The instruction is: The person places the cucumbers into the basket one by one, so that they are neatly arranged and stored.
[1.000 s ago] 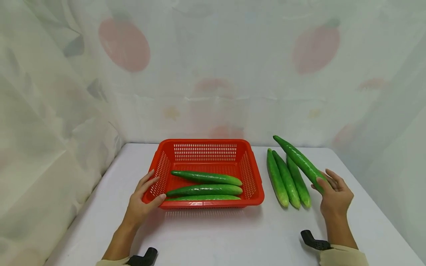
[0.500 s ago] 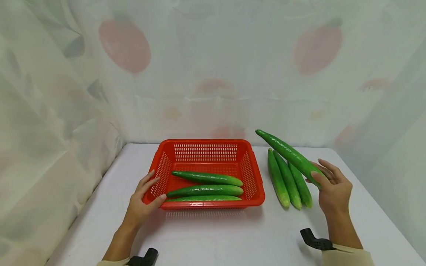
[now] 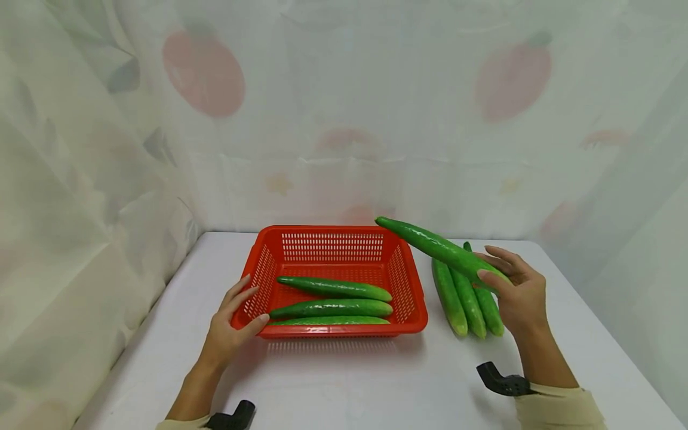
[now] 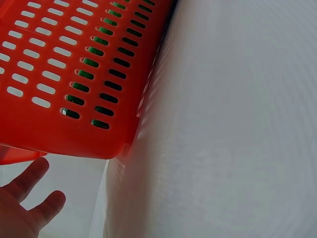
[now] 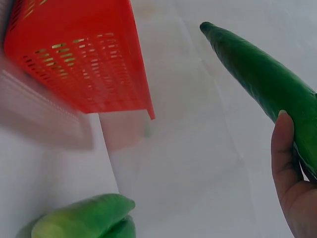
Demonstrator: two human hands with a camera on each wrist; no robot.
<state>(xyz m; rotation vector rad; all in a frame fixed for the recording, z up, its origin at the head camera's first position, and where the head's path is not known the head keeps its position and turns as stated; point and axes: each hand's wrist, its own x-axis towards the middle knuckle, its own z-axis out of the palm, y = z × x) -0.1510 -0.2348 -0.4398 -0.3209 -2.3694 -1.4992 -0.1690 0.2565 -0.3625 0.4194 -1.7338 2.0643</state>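
My right hand (image 3: pixel 518 292) grips a long green cucumber (image 3: pixel 435 243) near its thicker end, thumb on the near side. Its thin tip points left, over the right rear corner of the red plastic basket (image 3: pixel 344 331). In the right wrist view the thumb (image 5: pixel 283 144) lies along the cucumber (image 5: pixel 262 74). My left hand (image 3: pixel 228 325) is at the basket's left side, fingers spread, with the thumb at the front left corner of the rim. The left wrist view shows two straight fingers (image 4: pixel 49 208) beside the basket wall (image 4: pixel 74 134). Inside the basket lie three cucumbers (image 3: pixel 333 308), side by side and roughly crosswise.
Three more cucumbers (image 3: pixel 450 298) lie side by side on the white table (image 3: pixel 365 388), right of the basket and partly behind the held one. A pale printed curtain (image 3: pixel 344 107) hangs behind the table, and more sheeting (image 3: pixel 80 239) hangs along the left.
My right hand has carried the cucumber leftward, from above the loose ones until its tip overlaps the basket's rear corner. The left hand and the basket have stayed put.
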